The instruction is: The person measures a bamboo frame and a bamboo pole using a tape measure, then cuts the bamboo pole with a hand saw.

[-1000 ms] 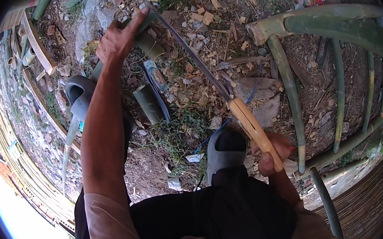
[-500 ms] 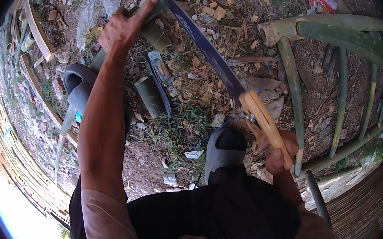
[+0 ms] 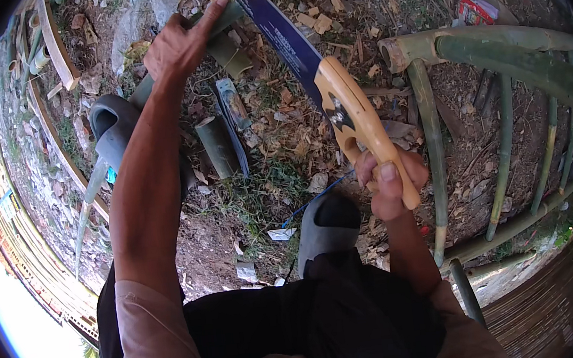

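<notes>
At far left, your left hand (image 3: 177,52) wraps around the slim green bamboo pole (image 3: 232,15), which slants from near left to far right. Your right hand (image 3: 391,180), farther from it, grips the dark-bladed, pale-wood-handled handsaw (image 3: 363,111). The blade angles across the pole's far right end, by your left thumb; contact is unclear. Just nearer sits a short green bamboo tube (image 3: 230,55); right, a green bamboo frame (image 3: 428,129).

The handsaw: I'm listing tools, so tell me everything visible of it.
The handsaw has a long, purple-blue, metal-looking blade with pale print, and a tan, wood-like handle with a dark-and-silver patch. It slants from upper left to lower right. The right hand grips the handle's lower end. The blade passes beside the green bamboo pole under the left hand; contact is unclear. Its tip is out of view.
</notes>
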Tool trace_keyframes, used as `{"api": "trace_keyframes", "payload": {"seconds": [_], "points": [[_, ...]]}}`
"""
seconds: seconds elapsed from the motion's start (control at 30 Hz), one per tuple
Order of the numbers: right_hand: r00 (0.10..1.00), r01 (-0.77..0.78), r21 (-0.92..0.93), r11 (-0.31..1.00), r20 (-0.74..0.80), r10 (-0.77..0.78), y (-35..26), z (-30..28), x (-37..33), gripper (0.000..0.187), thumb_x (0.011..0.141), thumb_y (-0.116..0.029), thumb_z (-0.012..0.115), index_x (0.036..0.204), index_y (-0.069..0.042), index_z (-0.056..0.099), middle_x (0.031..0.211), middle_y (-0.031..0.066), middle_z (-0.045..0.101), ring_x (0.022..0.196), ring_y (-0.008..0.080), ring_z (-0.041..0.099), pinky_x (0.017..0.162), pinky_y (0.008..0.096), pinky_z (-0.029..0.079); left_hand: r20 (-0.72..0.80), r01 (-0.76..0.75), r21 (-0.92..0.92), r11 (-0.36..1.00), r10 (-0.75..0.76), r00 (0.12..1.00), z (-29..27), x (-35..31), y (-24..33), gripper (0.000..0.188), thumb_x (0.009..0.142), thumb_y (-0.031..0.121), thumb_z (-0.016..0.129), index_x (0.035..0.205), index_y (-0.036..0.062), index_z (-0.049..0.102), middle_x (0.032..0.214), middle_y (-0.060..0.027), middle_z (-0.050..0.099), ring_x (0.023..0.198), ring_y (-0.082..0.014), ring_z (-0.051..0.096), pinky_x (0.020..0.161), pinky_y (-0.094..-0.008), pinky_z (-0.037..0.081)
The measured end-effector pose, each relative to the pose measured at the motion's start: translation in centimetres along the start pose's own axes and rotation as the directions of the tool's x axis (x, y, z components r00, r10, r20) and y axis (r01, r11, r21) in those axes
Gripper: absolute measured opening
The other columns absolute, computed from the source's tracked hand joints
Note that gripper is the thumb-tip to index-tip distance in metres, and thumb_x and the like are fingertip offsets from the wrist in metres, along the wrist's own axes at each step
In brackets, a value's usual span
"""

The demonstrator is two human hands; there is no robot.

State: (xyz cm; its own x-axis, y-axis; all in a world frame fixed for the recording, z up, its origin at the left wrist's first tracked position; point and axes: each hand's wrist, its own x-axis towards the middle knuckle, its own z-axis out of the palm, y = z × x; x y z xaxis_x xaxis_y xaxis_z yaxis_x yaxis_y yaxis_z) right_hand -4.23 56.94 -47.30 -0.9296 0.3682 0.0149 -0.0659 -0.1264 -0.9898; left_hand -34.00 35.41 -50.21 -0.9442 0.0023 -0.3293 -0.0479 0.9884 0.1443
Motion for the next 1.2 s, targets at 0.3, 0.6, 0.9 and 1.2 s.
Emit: {"api": "trace_keyframes", "payload": {"seconds": [0.3,0.6,0.9,1.2], "points": [[0.999,-0.051,0.009,0.999,-0.013,0.051,-1.3,-1.5,-0.8,0.041,0.096,-0.029,0.055,0.077,0.007,0.059,0.06,0.0105,0.058,0.047,0.0166,0.054,0.044,0.0295,0.042,-0.175,0.057,-0.049,0.997,-0.064,0.983,1.9,0.5,0.2,0.077,0.102,0.067,0.022,0.126,0.0013,0.054,0.113,-0.034,0.068,0.114,-0.0485,0.063,0.101,-0.0544,0.043],[0.999,0.021,0.041,0.999,-0.047,-0.019,-2.5,-2.8,-5.0,0.04,0.097,-0.026,0.054,0.085,0.011,0.063,0.06,0.0105,0.058,0.049,0.0158,0.055,0.045,0.0297,0.043,-0.186,0.084,-0.027,0.996,-0.088,0.979,1.6,0.3,0.3,0.067,0.103,0.061,0.029,0.126,0.0009,0.049,0.115,-0.0356,0.066,0.112,-0.0498,0.063,0.101,-0.0538,0.045],[0.999,-0.017,-0.008,1.0,-0.043,0.017,-2.4,-3.4,-6.1,0.044,0.098,-0.029,0.052,0.087,0.012,0.063,0.06,0.0117,0.058,0.05,0.0166,0.056,0.045,0.0307,0.044,-0.206,0.045,-0.011,0.999,-0.046,0.977,1.9,1.2,-1.6,0.065,0.103,0.06,0.029,0.125,0.001,0.046,0.115,-0.0362,0.066,0.115,-0.0497,0.062,0.101,-0.0552,0.044],[0.999,-0.033,-0.011,0.999,-0.036,0.033,-1.3,-0.7,-2.3,0.03,0.094,-0.018,0.056,0.08,0.008,0.06,0.06,0.011,0.057,0.047,0.0159,0.054,0.045,0.0303,0.043,-0.211,0.027,-0.071,0.997,-0.041,0.977,1.3,0.1,-0.8,0.062,0.104,0.056,0.029,0.125,0.0004,0.045,0.114,-0.0357,0.067,0.111,-0.0508,0.064,0.1,-0.0545,0.046]]}}
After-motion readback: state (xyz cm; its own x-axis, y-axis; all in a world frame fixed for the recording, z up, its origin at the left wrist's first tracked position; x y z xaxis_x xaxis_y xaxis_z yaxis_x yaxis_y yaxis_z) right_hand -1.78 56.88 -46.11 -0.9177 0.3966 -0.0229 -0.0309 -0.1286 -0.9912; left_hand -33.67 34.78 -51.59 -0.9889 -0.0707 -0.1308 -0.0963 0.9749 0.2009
